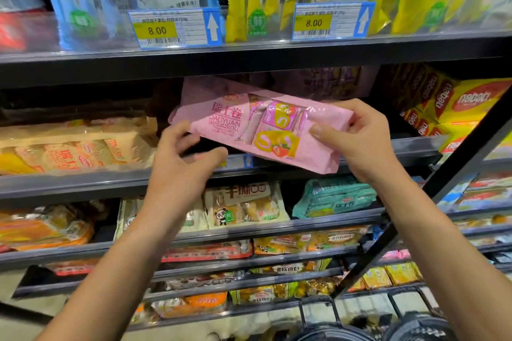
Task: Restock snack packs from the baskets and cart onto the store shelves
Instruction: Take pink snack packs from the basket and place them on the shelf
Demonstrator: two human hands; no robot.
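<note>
Two bare forearms reach up from below. The left hand [182,158] hovers just under the pink pack [257,124], fingers loosely curled and holding nothing. The right hand [360,138] pinches the pack's right end, thumb on its face. The pack is tilted at the lip of the shelf [83,180], not yet laid in. Beside the orange packs [74,152], a gap remains; I judge restocking mid-way.

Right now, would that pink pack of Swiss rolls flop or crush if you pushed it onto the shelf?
Probably floppy: the pink pack is thin film, crinkled where the right hand pinches its end. The small wrapped rolls inside could shift. It looks light and likely squashable.
</note>
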